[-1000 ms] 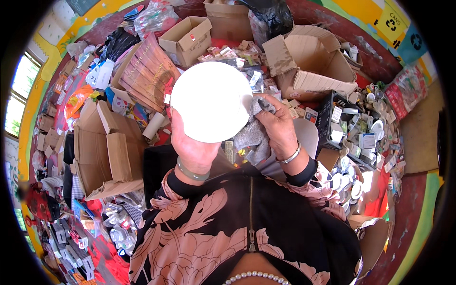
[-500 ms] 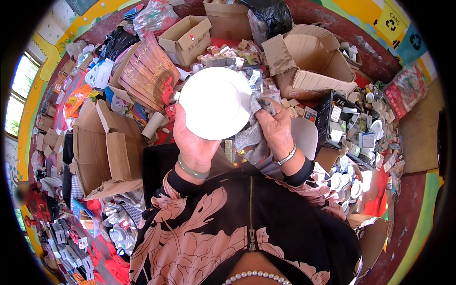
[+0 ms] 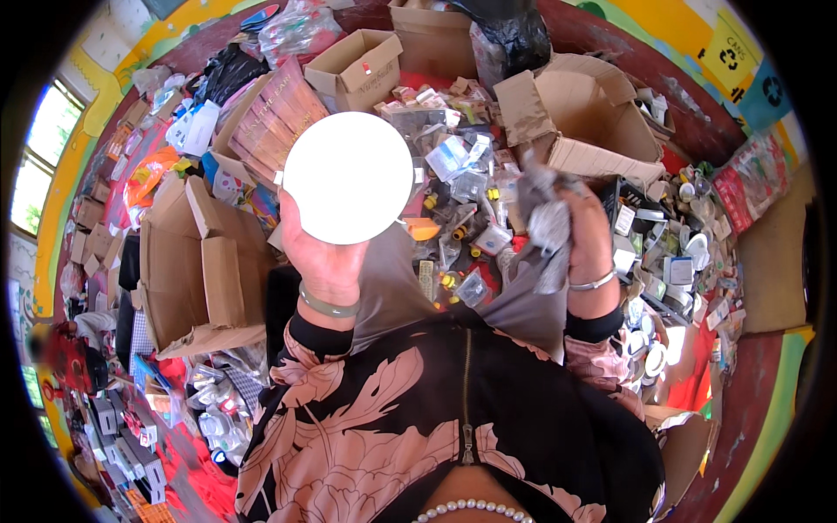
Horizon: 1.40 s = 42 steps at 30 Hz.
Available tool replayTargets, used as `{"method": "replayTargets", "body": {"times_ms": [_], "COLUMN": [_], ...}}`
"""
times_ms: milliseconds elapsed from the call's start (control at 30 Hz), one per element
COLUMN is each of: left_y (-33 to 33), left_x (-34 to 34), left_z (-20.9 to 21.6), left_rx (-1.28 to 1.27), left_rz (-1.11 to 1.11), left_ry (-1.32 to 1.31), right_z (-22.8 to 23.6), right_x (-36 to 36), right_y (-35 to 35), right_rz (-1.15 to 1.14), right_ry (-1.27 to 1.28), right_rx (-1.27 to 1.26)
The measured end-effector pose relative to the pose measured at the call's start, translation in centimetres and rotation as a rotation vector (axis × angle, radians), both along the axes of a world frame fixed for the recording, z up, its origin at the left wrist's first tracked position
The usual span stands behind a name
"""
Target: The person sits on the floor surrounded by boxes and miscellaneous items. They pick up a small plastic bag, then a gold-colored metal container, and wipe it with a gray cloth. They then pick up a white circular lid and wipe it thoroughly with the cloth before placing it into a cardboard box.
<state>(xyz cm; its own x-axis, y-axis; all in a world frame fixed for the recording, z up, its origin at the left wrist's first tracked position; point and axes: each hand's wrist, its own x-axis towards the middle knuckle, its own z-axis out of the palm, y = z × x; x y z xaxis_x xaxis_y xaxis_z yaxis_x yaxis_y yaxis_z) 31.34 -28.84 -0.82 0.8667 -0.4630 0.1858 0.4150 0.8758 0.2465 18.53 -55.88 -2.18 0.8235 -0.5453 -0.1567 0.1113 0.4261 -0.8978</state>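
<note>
My left hand (image 3: 321, 261) holds up a round white disc (image 3: 348, 177), gripping it by its lower edge, a pale green bangle on the wrist. My right hand (image 3: 582, 234) is closed on a crumpled grey cloth (image 3: 547, 228) that hangs down toward my lap, a silver bracelet at the wrist. Between the two hands lies a heap of small clear packets and yellow-capped bits (image 3: 462, 218) on a red floor.
An open cardboard box (image 3: 205, 266) stands at my left, another large open box (image 3: 593, 122) at the far right, a smaller one (image 3: 357, 65) further back. Many small white containers (image 3: 671, 253) crowd the right side. A black bag (image 3: 510, 39) sits at the back.
My right hand has pulled away from the white disc to the right with the grey cloth. The disc stays held up in my left hand.
</note>
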Motion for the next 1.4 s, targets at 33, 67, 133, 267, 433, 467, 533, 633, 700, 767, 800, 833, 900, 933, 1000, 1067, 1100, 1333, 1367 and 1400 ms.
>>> {"method": "replayTargets", "body": {"times_ms": [33,67,133,267,433,467,533,633,700,767,800,833,900,933,1000,1067,1100,1333,1367,1400], "left_y": [0.2,0.3,-0.2,-2.4,-4.5,-4.7,-4.6,-4.1,-3.7,-2.8,-3.2,-2.8,-3.1,-2.9,-2.2,-1.8,-1.7,-2.2,-2.2,-2.2], "left_x": [0.0,-0.1,-0.6,-2.1,-3.9,-4.3,-4.6,-3.9,-3.5,-2.6,-2.5,-2.7,-1.4,-1.3,-0.6,-0.4,-0.3,-0.2,-0.3,-0.3], "left_z": [0.0,0.0,0.0,-0.2,-0.7,-0.6,-0.1,-2.6,-3.6,-3.9,-1.4,0.1,0.1,0.4,0.5,0.7,0.7,0.5,0.5,0.4], "left_rx": [0.0,0.012,0.025,0.138,0.132,0.172,0.252,0.212,0.08,-0.121,0.063,0.252,0.249,0.154,0.1,0.075,0.081,0.125,0.123,0.13], "left_rz": [-0.005,-0.01,-0.023,0.015,-0.13,-0.143,-0.132,-0.129,-0.202,-0.344,-0.257,-0.152,-0.047,-0.082,-0.12,-0.107,-0.102,-0.091,-0.106,-0.15], "left_ry": [-0.009,-0.01,-0.012,0.004,-0.129,-0.174,-0.104,-0.018,-0.004,-0.005,-0.022,-0.033,-0.072,-0.021,-0.042,-0.063,-0.055,-0.103,-0.127,-0.148], "right_z": [0.0,1.5,5.0,7.7,4.1,3.4,3.0,3.1,3.1,3.1,2.3,2.3,2.8,2.7,2.7,2.4,1.1,0.4,1.0,1.3], "right_x": [0.3,0.6,1.2,3.3,5.9,6.5,5.7,5.2,5.0,5.0,5.0,4.4,3.1,2.6,1.2,0.8,0.7,0.4,0.6,0.8], "right_y": [-0.8,-0.6,0.5,4.9,10.8,11.7,13.2,13.8,13.0,11.8,11.5,10.9,9.4,8.7,7.1,5.3,4.1,3.2,3.9,3.7], "right_rz": [-0.089,-0.082,-0.109,-0.205,-0.061,-0.162,-0.089,0.11,0.276,0.478,0.563,0.693,0.949,0.929,0.873,0.692,0.593,0.324,0.288,0.333], "right_ry": [-0.023,-0.089,-0.264,-0.505,-0.306,-0.415,-0.423,-0.497,-0.557,-0.644,-0.687,-0.682,-0.682,-0.586,-0.383,-0.386,-0.386,-0.094,-0.127,-0.08], "right_rx": [0.036,0.137,0.216,-0.139,-1.122,-1.355,-1.33,-1.33,-1.339,-1.332,-1.214,-1.11,-0.884,-0.853,-0.792,-0.567,-0.514,-0.349,-0.435,-0.458]}}
